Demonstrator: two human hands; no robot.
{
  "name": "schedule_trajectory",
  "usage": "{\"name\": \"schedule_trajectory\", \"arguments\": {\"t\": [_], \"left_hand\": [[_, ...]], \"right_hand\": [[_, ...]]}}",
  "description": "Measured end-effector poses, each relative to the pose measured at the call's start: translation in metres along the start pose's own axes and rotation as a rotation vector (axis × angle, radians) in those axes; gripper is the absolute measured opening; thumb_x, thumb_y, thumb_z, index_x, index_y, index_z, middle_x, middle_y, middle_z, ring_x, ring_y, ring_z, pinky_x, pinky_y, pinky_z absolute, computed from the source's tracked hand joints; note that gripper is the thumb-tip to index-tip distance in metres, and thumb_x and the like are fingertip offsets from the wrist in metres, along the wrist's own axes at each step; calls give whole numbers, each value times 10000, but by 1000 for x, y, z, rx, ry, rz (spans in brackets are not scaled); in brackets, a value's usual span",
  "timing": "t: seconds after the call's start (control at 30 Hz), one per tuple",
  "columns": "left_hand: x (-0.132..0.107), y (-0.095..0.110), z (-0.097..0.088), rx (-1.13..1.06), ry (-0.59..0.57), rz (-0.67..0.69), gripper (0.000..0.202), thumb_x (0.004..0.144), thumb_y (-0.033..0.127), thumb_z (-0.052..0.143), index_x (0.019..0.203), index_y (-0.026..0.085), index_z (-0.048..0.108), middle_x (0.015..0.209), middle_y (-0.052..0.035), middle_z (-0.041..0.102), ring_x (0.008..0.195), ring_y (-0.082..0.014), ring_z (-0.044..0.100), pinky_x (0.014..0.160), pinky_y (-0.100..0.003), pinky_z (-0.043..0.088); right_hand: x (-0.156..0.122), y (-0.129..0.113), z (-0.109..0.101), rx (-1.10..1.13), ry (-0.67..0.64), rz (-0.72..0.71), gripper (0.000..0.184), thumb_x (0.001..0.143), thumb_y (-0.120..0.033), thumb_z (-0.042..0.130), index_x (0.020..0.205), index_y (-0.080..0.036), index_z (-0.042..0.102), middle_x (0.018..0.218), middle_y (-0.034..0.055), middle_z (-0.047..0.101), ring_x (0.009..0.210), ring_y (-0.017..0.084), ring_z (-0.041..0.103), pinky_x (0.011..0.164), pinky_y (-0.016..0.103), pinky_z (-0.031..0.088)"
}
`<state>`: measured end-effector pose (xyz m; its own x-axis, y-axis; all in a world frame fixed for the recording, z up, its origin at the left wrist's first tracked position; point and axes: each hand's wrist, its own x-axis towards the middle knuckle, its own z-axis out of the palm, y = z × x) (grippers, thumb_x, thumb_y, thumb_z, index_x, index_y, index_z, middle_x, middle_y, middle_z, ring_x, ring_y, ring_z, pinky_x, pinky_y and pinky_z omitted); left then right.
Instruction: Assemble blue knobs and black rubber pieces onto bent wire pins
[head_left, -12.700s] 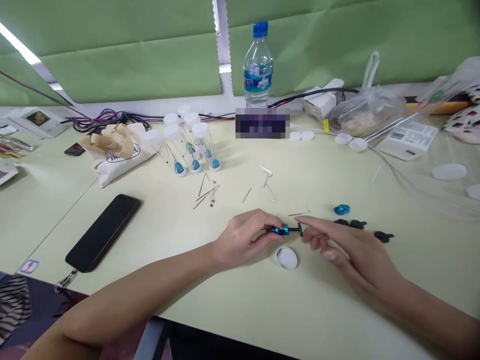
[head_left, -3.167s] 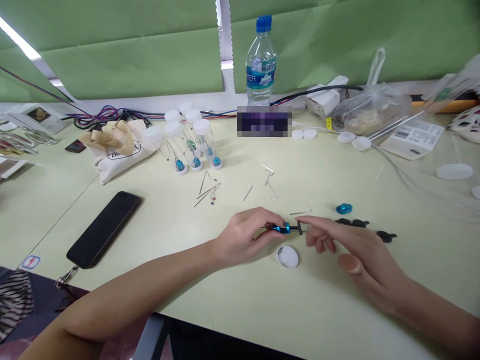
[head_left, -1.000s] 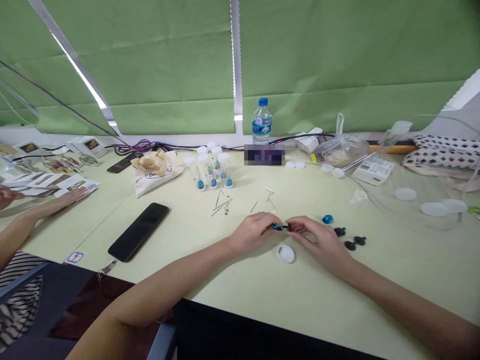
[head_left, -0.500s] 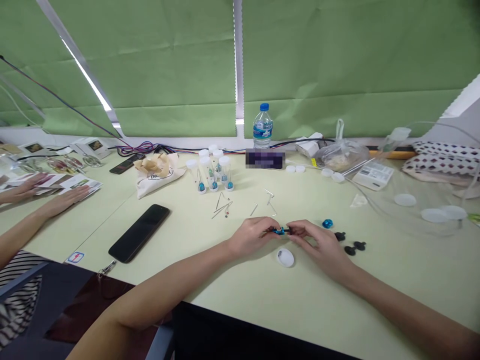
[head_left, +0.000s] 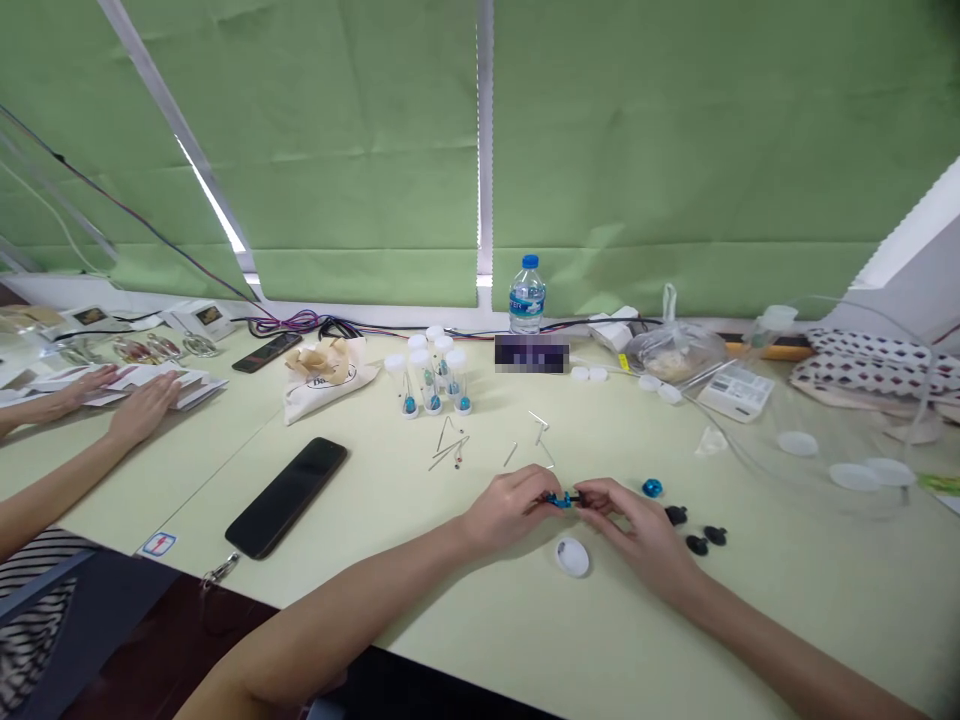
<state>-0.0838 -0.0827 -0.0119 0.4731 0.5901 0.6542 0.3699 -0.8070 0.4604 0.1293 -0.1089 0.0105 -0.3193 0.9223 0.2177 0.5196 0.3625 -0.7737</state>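
My left hand (head_left: 511, 507) and my right hand (head_left: 628, 520) meet over the pale green table (head_left: 480, 640). Both pinch a small blue and black part (head_left: 561, 498) between their fingertips, the left on its blue end, the right on its black end. A white cap (head_left: 573, 556) lies just below the hands. Right of my right hand sit a loose blue piece (head_left: 652, 488) and three small black pieces (head_left: 696, 529). Thin metal pins (head_left: 451, 447) lie scattered behind the hands.
Capped clear tubes (head_left: 431, 378) stand behind the pins, with a cloth bag (head_left: 324, 372), a black phone (head_left: 287, 496) and a water bottle (head_left: 527, 296). Plastic bags and white lids (head_left: 796, 443) lie at the right. Another person's hands (head_left: 142, 408) rest on papers at the left.
The camera has tilted up and back, so the hands sit lower and smaller in view. My right hand, open 3.2 s ago, has closed on the part's black end.
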Motion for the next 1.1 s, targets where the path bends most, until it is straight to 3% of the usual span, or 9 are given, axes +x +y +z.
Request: {"name": "schedule_trajectory", "arguments": {"t": [0.27, 0.53, 0.7, 1.1], "left_hand": [[2, 2, 2, 1, -25, 16, 187, 940, 315, 517, 960, 145, 592, 847, -93, 687, 758, -154, 670, 697, -249, 567], [1, -2, 4, -69, -92, 6, 295, 928, 371, 528, 1122, 151, 563, 1001, -133, 690, 913, -187, 689, 806, -268, 583], [-4, -3, 7, -29, -86, -23, 268, 930, 342, 531, 1092, 135, 588, 1037, -138, 681, 943, -179, 689, 864, -246, 569], [13, -3, 3, 115, 36, 133, 227, 933, 329, 529, 912, 137, 649, 852, -94, 697, 740, -164, 604, 681, -280, 541]], "right_hand": [[1, 4, -2, 70, -3, 35, 256, 882, -447, 573, 1013, -234, 628, 937, 72, 727, 825, 224, 687, 762, 345, 584], [8, 6, 0, 187, -44, 107, 210, 885, -409, 565, 970, -239, 656, 792, 32, 715, 709, 199, 687, 619, 270, 579], [7, 12, 2, 237, -48, 149, 222, 840, -434, 612, 929, -237, 666, 765, 32, 711, 676, 200, 683, 597, 266, 577], [6, 10, -2, 307, -47, 222, 213, 849, -410, 626, 945, -223, 661, 795, 36, 687, 703, 185, 650, 620, 275, 556]]}}
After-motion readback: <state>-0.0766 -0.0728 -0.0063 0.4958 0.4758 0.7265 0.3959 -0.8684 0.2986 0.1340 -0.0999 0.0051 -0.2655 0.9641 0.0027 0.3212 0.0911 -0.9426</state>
